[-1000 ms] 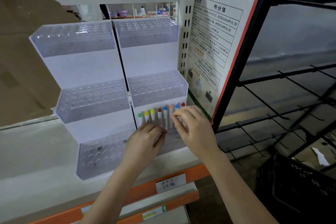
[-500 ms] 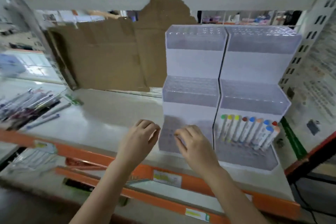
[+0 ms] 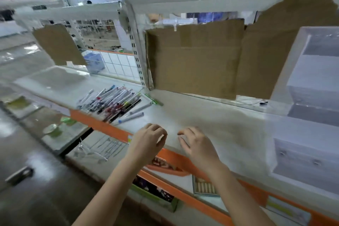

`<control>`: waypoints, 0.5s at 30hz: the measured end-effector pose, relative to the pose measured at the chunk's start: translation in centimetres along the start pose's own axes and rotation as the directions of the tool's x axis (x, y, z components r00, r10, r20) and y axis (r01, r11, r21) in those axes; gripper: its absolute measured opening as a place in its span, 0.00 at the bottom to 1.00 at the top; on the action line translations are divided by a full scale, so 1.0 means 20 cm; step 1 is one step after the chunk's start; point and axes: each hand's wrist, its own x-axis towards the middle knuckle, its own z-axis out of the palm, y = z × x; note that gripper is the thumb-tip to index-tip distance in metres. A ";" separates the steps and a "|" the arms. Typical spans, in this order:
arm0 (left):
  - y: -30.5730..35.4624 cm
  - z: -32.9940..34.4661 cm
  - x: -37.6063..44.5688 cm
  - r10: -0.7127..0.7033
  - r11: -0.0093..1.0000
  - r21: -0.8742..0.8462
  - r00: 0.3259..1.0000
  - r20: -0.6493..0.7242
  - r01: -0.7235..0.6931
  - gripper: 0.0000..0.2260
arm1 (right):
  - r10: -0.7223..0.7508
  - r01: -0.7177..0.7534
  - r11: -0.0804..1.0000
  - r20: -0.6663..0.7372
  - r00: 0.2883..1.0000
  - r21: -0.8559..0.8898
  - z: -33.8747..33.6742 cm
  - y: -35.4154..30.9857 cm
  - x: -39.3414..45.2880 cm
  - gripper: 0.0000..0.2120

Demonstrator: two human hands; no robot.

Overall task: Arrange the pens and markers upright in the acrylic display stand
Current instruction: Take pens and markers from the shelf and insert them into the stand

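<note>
A person's two bare hands are hovering side by side over the front edge of a pale store shelf (image 3: 211,115), both holding nothing. The left hand (image 3: 148,143) is hanging with fingers loosely curled; the right hand (image 3: 198,145) is doing the same, fingers bent and slightly spread. A loose pile of pens and markers (image 3: 111,100) is lying flat on the shelf, up and to the left of the hands and well apart from them. The tiered acrylic display stand (image 3: 310,108) is standing at the far right of the shelf, partly cut off by the frame edge. Brown cardboard (image 3: 194,58) is leaning along the back of the shelf
</note>
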 end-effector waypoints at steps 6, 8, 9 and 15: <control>-0.41 -0.03 -0.03 -0.067 0.998 0.001 0.998 0.008 0.067 0.05 | 0.010 -0.012 0.999 0.072 0.997 0.032 0.31 -0.19 0.23 0.07; -0.53 -0.02 -0.02 -0.090 0.996 -0.002 0.996 -0.002 0.090 0.04 | 0.012 -0.016 0.999 0.113 0.994 0.035 0.41 -0.22 0.33 0.08; -0.59 -0.02 0.00 -0.097 0.995 0.005 0.995 -0.008 0.097 0.04 | 0.012 -0.016 0.999 0.128 0.992 0.034 0.45 -0.22 0.39 0.09; -0.92 0.01 0.11 -0.120 0.992 0.031 0.993 -0.020 0.120 0.04 | 0.049 -0.053 0.998 0.190 0.981 0.018 0.68 -0.23 0.73 0.10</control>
